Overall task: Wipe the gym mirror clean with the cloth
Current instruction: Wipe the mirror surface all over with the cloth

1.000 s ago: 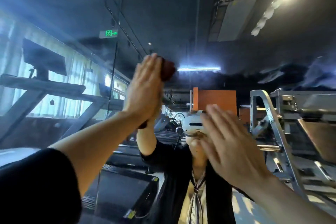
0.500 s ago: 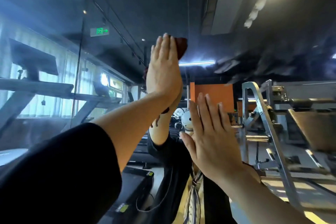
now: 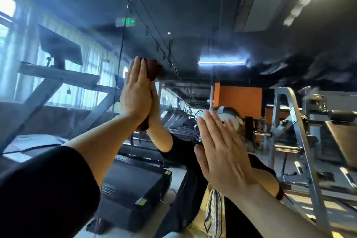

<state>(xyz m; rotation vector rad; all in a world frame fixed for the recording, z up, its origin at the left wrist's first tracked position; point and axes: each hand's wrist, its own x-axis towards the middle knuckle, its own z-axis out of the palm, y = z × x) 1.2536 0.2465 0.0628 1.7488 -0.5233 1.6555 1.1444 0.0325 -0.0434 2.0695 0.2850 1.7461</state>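
Dark red cloth [image 3: 153,68] sits under our left hand [image 3: 136,94], fingers straight, pressing it flat against the mirror [image 3: 193,15]. Our right hand [image 3: 222,152] rests open-palmed on the glass, holding nothing.

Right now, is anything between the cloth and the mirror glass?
Nothing visible. The left hand presses the dark red cloth flat against the mirror, fingers straight, and meets its own reflection there. The right hand lies flat on the glass lower down, beside it.
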